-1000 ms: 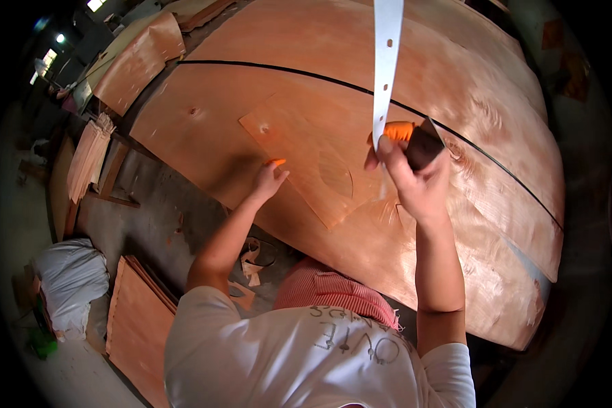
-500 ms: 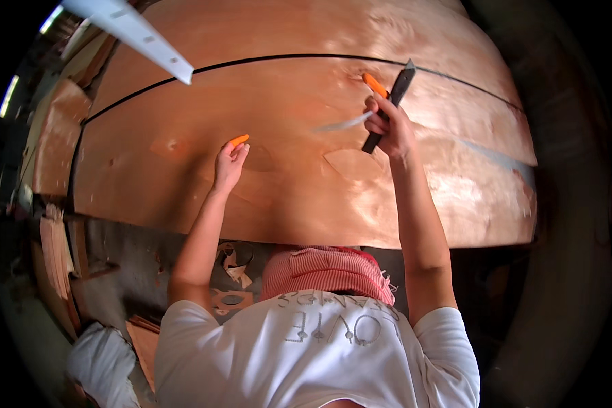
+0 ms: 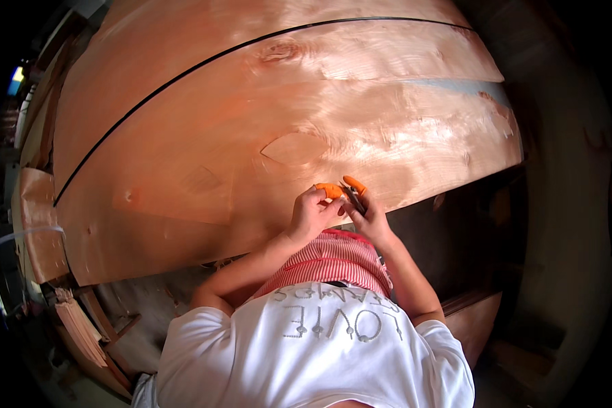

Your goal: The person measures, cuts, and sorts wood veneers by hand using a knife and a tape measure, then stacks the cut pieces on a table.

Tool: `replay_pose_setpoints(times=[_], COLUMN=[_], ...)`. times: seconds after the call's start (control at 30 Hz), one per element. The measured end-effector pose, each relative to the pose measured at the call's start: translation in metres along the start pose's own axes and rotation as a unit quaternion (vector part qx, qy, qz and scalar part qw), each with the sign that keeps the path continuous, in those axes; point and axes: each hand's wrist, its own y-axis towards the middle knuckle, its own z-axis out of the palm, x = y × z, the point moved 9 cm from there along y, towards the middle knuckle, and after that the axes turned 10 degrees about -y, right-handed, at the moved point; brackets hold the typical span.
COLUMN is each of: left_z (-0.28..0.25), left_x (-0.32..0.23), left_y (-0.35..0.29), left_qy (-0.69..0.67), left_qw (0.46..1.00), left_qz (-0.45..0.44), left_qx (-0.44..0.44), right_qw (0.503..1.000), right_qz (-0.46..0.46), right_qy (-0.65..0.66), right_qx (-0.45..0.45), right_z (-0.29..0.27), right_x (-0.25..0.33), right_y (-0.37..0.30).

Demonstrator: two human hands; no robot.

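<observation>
By the near edge of the wood sheet [image 3: 183, 129], the right hand [image 3: 374, 222] pinches a dark tool [image 3: 354, 200] between thumb and fingers; just left, the left hand [image 3: 310, 215] bunches its fingers (any grip there, I cannot tell).

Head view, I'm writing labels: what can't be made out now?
- Head view: full shape of the dark tool, partly hidden by the right hand.
- Head view: whether the left hand pinches anything, too small.
- Head view: far side of the wood sheet, cut off by top edge.
</observation>
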Motion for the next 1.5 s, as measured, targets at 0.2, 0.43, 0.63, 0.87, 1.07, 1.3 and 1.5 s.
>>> replay_pose_setpoints(times=[0.2,0.43,0.63,0.87,1.07,1.3,1.5], left_z=[-0.009,-0.006,-0.032,-0.027,-0.029,-0.028,-0.028], left_x=[-0.004,0.005,0.070,0.101,0.099,0.098,0.093], left_y=[-0.001,0.031,0.076,0.080,0.077,0.078,0.084], left_qy=[0.084,0.428,0.590,0.594,0.592,0.578,0.577], left_qw=[0.990,0.876,0.795,0.795,0.796,0.803,0.804], left_qz=[0.101,0.220,0.140,0.103,0.118,0.138,0.135], left_qx=[-0.045,0.035,0.016,0.063,0.051,0.047,0.046], right_qw=[0.988,0.955,0.986,0.972,0.971,0.973,0.963], right_qz=[0.138,-0.005,0.156,0.225,0.224,0.221,0.264], right_qy=[-0.051,-0.289,-0.061,0.064,0.081,0.048,-0.016], right_qx=[-0.055,-0.061,0.017,-0.005,-0.031,-0.056,-0.043], right_z=[-0.017,-0.044,-0.052,-0.056,-0.044,-0.017,-0.012], right_x=[-0.030,-0.024,-0.058,-0.079,-0.112,-0.147,-0.181], right_y=[-0.026,-0.021,-0.025,-0.012,0.028,0.103,0.120])
